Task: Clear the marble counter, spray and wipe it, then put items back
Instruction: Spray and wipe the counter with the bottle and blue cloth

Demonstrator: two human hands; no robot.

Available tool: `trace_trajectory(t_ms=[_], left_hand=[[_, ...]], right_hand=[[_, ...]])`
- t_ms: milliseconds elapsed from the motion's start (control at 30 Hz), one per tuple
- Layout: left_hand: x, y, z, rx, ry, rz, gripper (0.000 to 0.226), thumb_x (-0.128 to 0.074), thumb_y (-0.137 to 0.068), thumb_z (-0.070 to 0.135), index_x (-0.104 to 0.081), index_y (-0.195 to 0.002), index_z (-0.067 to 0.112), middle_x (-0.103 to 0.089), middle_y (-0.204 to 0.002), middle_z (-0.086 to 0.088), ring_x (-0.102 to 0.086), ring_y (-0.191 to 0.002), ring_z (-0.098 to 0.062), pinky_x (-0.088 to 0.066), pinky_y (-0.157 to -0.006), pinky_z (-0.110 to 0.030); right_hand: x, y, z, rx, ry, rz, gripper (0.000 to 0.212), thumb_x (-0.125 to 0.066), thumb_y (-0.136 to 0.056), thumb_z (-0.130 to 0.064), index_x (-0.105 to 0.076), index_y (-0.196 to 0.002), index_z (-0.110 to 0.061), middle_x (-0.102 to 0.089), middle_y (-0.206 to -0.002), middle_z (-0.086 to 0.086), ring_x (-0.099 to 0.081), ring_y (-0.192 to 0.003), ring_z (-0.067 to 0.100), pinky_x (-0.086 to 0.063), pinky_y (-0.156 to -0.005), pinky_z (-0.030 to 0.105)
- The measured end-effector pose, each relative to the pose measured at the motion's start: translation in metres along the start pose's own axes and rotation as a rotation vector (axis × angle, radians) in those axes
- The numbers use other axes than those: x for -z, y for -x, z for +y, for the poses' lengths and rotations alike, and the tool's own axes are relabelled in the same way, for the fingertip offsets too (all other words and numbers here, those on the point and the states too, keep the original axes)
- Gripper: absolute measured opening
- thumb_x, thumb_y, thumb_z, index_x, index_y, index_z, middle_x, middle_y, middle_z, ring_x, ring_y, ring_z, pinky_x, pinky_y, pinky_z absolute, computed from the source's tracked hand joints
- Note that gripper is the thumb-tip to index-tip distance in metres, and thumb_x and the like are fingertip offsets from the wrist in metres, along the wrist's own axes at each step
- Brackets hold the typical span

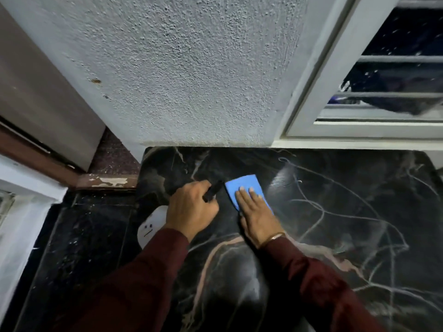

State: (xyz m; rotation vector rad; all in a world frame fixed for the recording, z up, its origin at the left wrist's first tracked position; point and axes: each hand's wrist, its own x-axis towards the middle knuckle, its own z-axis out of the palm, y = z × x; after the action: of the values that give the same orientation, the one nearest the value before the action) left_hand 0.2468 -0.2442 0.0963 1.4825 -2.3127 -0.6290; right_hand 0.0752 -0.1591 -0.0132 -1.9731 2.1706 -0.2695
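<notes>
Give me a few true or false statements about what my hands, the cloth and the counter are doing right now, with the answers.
1. The right hand presses flat on a blue cloth. True.
2. The cloth lies on the floor. False: it lies on the dark marble counter.
3. The left hand grips a dark object. True.
4. The cloth is red. False: it is blue.
5. A window stands behind the counter's right part. True.

Left hand (191,207) curled in a grip; right hand (255,209) flat, fingers straight
</notes>
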Motion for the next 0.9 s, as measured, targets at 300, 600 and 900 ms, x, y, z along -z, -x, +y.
trace_trajectory(t_ms=[300,600,900], left_hand=[[-0.015,0.000,0.038,0.283,-0.074,-0.220,0.015,-0.056,-0.078,0.022,-0.068,-0.086,0.016,-0.070,-0.088,-0.008,-0.064,-0.088,-0.034,-0.047,-0.073,-0.036],[-0.026,-0.008,0.041,0.382,-0.004,-0.088,0.015,-0.058,-0.087,0.026,-0.069,-0.089,0.016,-0.072,-0.101,-0.017,-0.065,-0.100,-0.042,-0.049,-0.081,-0.041],[-0.029,-0.015,0.055,0.381,0.077,-0.080,0.008,-0.057,-0.079,0.013,-0.057,-0.072,0.013,-0.059,-0.072,-0.005,-0.057,-0.073,-0.033,-0.040,-0.064,-0.035]], right_hand=[[0.037,-0.003,0.126,-0.688,-0.011,0.152,0.065,-0.026,-0.084,-0.025,-0.038,-0.135,0.011,-0.039,-0.141,0.031,-0.035,-0.128,0.052,-0.029,-0.104,0.056],[-0.016,-0.063,-0.039,0.194,-0.069,0.022,0.056,-0.032,-0.085,-0.027,-0.054,-0.131,-0.004,-0.053,-0.135,0.016,-0.047,-0.126,0.039,-0.037,-0.107,0.047],[0.041,-0.014,0.179,-0.471,-0.001,0.189,0.068,-0.020,-0.085,-0.031,-0.045,-0.132,0.011,-0.045,-0.137,0.031,-0.041,-0.125,0.052,-0.032,-0.106,0.057]])
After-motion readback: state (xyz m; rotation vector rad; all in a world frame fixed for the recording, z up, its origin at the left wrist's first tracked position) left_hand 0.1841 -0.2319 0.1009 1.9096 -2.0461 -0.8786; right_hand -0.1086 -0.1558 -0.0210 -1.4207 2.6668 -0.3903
